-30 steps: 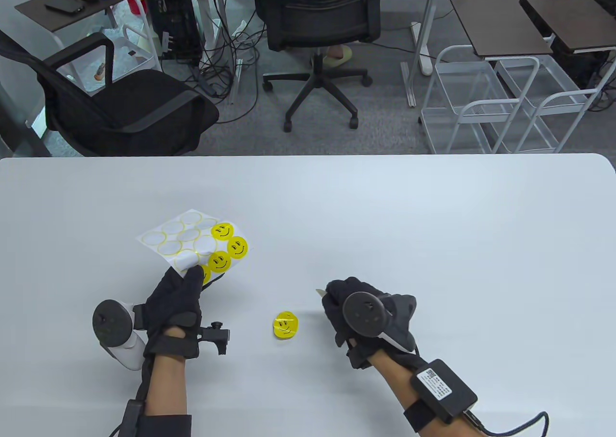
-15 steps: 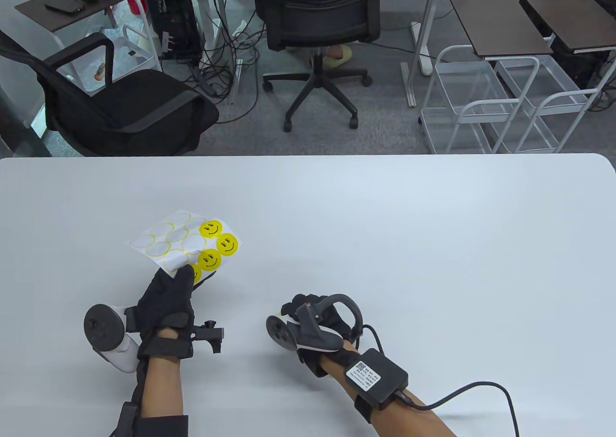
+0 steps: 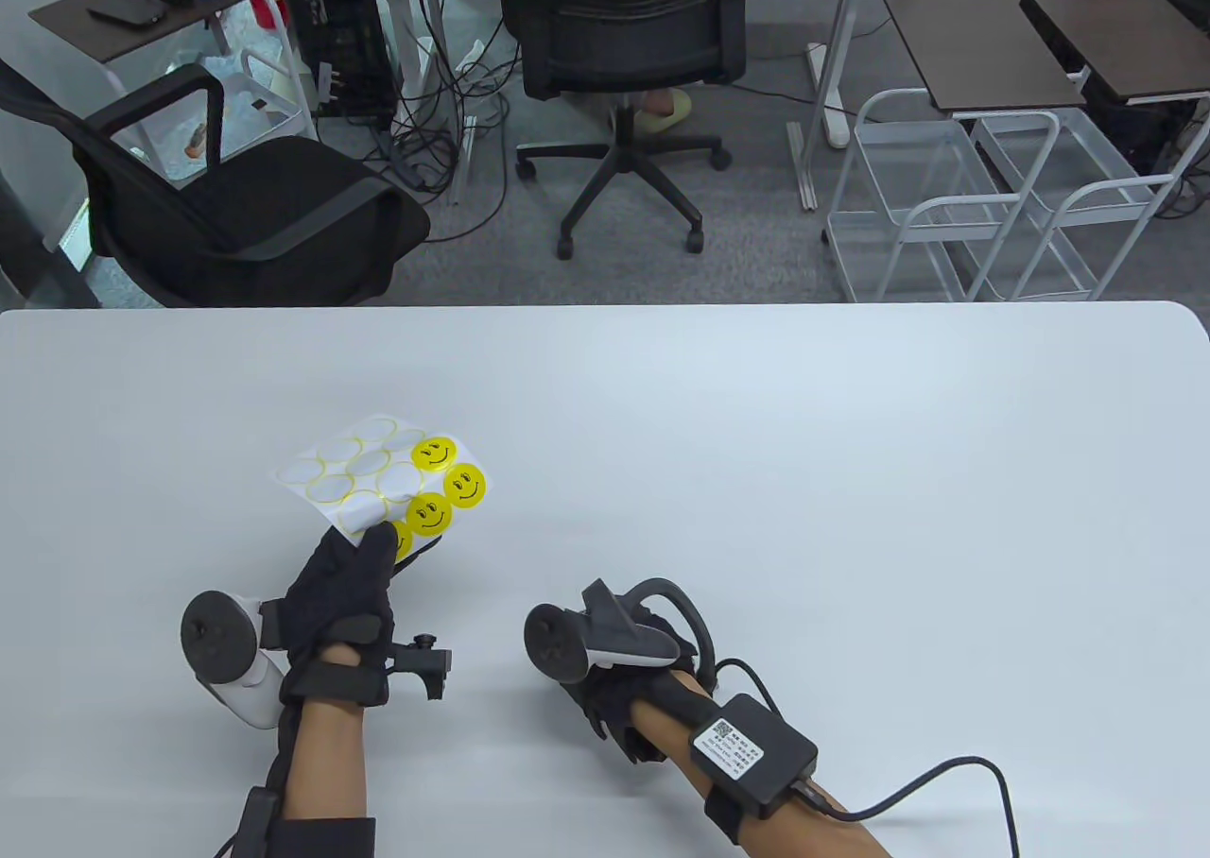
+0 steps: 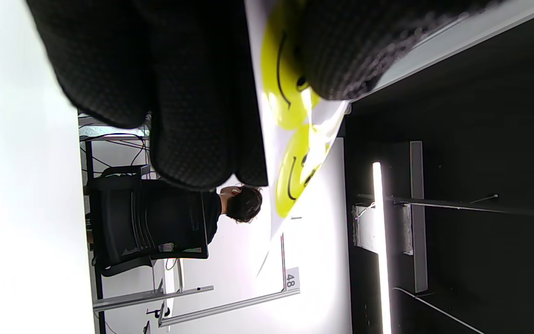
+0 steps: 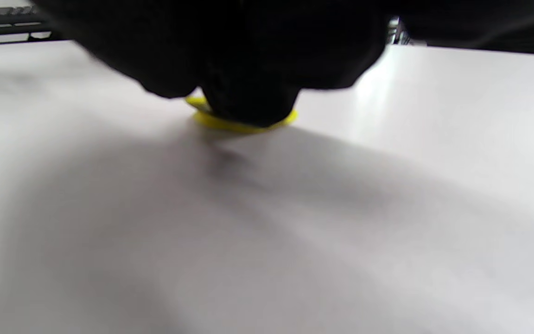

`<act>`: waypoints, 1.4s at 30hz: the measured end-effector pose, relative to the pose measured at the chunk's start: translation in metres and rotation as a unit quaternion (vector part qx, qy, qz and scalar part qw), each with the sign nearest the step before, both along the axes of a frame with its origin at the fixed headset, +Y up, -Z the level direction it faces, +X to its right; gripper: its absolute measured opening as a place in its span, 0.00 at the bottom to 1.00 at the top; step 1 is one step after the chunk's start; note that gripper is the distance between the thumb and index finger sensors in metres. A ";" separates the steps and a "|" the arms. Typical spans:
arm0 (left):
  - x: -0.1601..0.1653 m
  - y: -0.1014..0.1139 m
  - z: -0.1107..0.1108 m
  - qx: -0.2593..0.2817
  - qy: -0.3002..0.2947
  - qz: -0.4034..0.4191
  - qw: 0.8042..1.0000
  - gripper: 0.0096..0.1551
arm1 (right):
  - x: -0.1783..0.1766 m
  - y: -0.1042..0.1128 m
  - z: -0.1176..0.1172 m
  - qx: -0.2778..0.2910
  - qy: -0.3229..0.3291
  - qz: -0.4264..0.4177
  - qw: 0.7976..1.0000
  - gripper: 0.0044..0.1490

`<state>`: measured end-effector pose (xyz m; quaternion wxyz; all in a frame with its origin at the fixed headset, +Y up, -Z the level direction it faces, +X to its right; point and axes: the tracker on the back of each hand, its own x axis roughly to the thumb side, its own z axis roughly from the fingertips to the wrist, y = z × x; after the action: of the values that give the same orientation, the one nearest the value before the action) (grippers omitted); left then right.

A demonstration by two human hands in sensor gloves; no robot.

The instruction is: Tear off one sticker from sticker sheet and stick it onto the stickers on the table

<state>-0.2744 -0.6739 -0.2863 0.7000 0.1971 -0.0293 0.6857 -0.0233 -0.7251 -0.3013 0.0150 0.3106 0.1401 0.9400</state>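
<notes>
My left hand (image 3: 345,593) holds the sticker sheet (image 3: 388,471) by its near edge, a little above the table (image 3: 756,442). The sheet has several empty outlines and several yellow smiley stickers (image 3: 449,485). In the left wrist view my thumb and fingers (image 4: 193,93) pinch the sheet (image 4: 295,176). My right hand (image 3: 605,702) is turned down over the spot on the table where the stickers lie; the hand and its tracker hide them in the table view. In the right wrist view my bunched fingertips (image 5: 248,69) press on the yellow stickers (image 5: 230,123) lying on the table.
The white table stretches far and right of the hands. A cable (image 3: 945,782) runs from the box on my right forearm across the table's near right. Office chairs (image 3: 624,45) and carts stand on the floor beyond the far edge.
My right hand moved left and down onto the yellow stickers on the table, covering them, and turned over. My left hand with the sheet shifted slightly left, then back.
</notes>
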 end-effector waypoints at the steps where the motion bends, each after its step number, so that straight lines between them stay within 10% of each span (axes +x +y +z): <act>1: 0.001 0.000 0.000 -0.001 -0.001 -0.001 1.000 0.22 | 0.002 0.001 -0.001 -0.008 -0.003 -0.008 1.000 0.29; 17: 0.010 -0.005 -0.002 -0.017 -0.010 -0.043 0.999 0.23 | 0.123 0.107 0.008 0.162 -0.097 -0.322 0.928 0.37; 32: 0.014 -0.016 -0.008 -0.061 0.005 -0.085 0.995 0.23 | 0.182 0.087 0.015 0.213 -0.165 -0.344 0.900 0.43; 42: -0.016 -0.024 -0.019 -0.196 0.062 -0.135 0.969 0.23 | 0.202 0.077 0.012 0.189 -0.199 -0.342 0.899 0.44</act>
<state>-0.2903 -0.6980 -0.3050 0.8115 0.0925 0.1234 0.5636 0.1789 -0.6481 -0.2888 0.3041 0.1431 -0.1610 0.9280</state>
